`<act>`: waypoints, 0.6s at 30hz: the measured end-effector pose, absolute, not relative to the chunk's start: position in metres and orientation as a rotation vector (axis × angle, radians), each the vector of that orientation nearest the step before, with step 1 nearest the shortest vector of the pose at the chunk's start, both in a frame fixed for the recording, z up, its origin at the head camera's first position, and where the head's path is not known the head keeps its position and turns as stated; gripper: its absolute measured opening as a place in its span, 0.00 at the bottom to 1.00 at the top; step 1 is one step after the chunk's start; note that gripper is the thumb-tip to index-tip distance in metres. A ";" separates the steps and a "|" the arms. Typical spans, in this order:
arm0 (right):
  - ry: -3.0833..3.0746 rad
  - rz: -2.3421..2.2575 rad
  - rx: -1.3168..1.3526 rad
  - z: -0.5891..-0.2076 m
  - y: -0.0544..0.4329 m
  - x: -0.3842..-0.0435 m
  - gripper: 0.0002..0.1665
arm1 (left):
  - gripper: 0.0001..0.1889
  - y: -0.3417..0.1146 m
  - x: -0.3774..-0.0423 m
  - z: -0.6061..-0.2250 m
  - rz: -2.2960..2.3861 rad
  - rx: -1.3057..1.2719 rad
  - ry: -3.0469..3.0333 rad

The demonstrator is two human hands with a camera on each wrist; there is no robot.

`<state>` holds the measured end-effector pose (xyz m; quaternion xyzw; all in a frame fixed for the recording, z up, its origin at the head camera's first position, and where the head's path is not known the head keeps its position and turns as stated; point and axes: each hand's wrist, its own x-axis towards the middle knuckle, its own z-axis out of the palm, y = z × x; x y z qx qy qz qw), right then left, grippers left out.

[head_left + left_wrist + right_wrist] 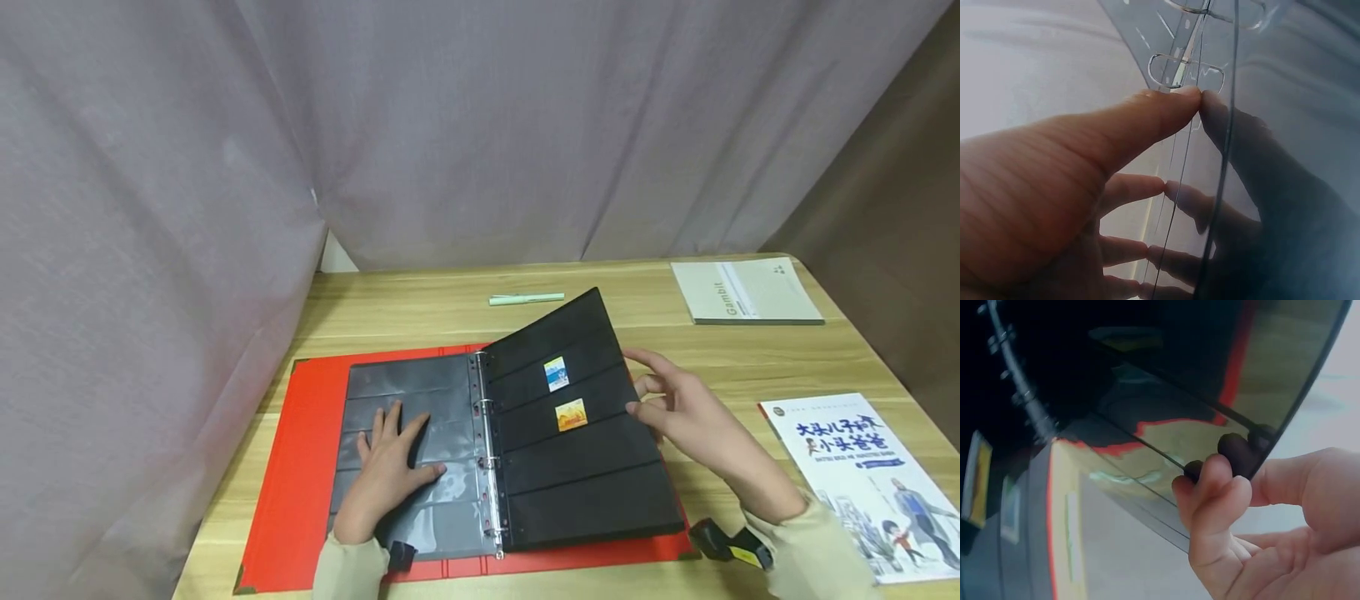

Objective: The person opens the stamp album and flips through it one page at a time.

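A red ring-binder stamp album [288, 467] lies spread on the table, its metal rings [487, 450] down the middle. My left hand [390, 467] rests with spread fingers on the glossy left pocket page [450, 517]; in the left wrist view its fingertips [1188, 92] touch the clear sheet. At the outer edge of the black right page [585, 500], my right hand [686, 412] pinches the page between thumb and fingers, holding it partly raised. Two stamps sit in that page's strips: a blue-and-white stamp [557, 374] and an orange-yellow stamp [571, 415].
A pale green pen [527, 299] lies behind the album. Toward the back right is a grey-green notebook [750, 292], and a white picture book [862, 483] lies to the right of my right forearm. Grey curtain [480, 133] hangs behind the table.
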<state>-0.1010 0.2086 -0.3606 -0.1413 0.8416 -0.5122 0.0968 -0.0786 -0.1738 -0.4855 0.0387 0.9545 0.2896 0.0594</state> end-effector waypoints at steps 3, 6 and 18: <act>2.477 -1.570 -0.426 -0.352 0.201 -0.098 0.42 | 0.42 -0.174 -0.078 -0.484 0.879 0.111 2.881; 2.474 -1.619 -0.456 -0.346 0.193 -0.097 0.41 | 0.42 -0.174 -0.078 -0.484 0.878 0.113 2.878; 2.476 -1.626 -0.450 -0.323 0.173 -0.100 0.35 | 0.38 -0.174 -0.079 -0.474 0.907 0.122 2.890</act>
